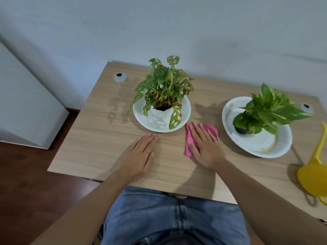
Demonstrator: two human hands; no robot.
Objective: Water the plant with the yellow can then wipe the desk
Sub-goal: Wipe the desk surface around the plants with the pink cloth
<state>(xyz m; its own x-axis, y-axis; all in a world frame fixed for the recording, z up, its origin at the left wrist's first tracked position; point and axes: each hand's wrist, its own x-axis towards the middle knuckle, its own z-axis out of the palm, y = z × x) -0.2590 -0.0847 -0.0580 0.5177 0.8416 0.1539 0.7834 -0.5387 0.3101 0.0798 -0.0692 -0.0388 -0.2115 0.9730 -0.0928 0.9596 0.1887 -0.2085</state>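
My right hand (205, 145) lies flat with fingers spread on a pink cloth (189, 145), pressing it to the wooden desk (92, 147) between the two plates. My left hand (141, 156) rests palm down on the bare desk, holding nothing. A holey-leaved plant (164, 85) in a white pot stands on a white plate (184, 106) just beyond my hands. A second green plant (272, 108) in a dark pot sits on another white plate (283, 145) to the right. The yellow watering can (313, 175) stands at the far right edge, partly cut off.
Damp streaks (115, 106) show on the desk left of the first plate. Cable grommets sit at the back left (120, 76) and back right (306, 106). A wall runs behind the desk, and a white cabinet (26, 103) stands to the left over dark floor.
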